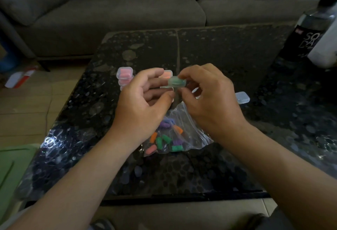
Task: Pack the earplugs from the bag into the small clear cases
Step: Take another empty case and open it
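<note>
A small clear case (pixel 176 82) with green earplugs inside is held above the table between both hands. My right hand (pixel 206 94) pinches its right end with thumb and fingers. My left hand (pixel 145 98) touches its left end, fingers curled. Below the hands lies a clear plastic bag (pixel 184 135) with several loose earplugs in green, orange, purple and pink. A stack of clear cases with pink earplugs (pixel 125 76) stands left of my left hand. Another filled case (pixel 167 73) shows behind my fingers. One closed empty-looking case (pixel 242 97) lies to the right.
The dark patterned glass table (pixel 228 52) carries a dark soda bottle (pixel 308 32) at its far right, beside something white. A grey sofa (pixel 116 10) stands behind the table. A green item (pixel 11 164) sits at the lower left on the floor.
</note>
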Tool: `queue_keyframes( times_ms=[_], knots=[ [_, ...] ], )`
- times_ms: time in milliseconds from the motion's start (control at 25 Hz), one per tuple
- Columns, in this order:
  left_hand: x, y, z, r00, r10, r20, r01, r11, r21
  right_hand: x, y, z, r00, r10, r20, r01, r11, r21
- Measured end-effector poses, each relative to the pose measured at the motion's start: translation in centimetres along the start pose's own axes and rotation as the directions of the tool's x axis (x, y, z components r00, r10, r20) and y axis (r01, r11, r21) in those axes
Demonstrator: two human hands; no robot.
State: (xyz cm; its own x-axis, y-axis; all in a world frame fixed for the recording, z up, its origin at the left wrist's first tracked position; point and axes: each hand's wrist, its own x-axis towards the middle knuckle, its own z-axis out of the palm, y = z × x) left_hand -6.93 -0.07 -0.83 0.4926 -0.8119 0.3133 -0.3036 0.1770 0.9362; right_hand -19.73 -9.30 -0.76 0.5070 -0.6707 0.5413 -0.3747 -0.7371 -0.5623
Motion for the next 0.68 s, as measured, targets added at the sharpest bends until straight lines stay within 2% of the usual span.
queue_keyframes(
  times_ms=[120, 200, 280, 480, 680],
  knots=[
    [0.2, -0.1, 0.0, 1.0, 0.001, -0.007, -0.001, 1.0, -0.012, 0.4, -0.3, 0.2, 0.996, 0.082, 0.015, -0.084, 0.988, 0.131],
    [0.6, -0.5, -0.2, 1.0, -0.006, 0.008, 0.006, 1.0, 0.006, 0.8, -0.6, 0.2, 0.981, 0.152, 0.12, -0.182, 0.931, 0.316],
    [1.1, -1.0, -0.2, 0.999, -0.016, 0.036, 0.014, 0.998, 0.055, 1.0, -0.4, 0.5, 0.957, 0.184, 0.225, -0.266, 0.867, 0.421],
    [2.0, -1.9, -0.1, 0.996, -0.065, 0.057, 0.054, 0.984, 0.171, 1.3, 0.1, 1.4, 0.909, 0.17, 0.382, -0.354, 0.798, 0.488],
    [2.6, -2.4, -0.1, 0.992, -0.1, 0.071, 0.084, 0.976, 0.199, 1.5, 0.7, 2.2, 0.877, 0.185, 0.444, -0.399, 0.795, 0.457]
  ],
)
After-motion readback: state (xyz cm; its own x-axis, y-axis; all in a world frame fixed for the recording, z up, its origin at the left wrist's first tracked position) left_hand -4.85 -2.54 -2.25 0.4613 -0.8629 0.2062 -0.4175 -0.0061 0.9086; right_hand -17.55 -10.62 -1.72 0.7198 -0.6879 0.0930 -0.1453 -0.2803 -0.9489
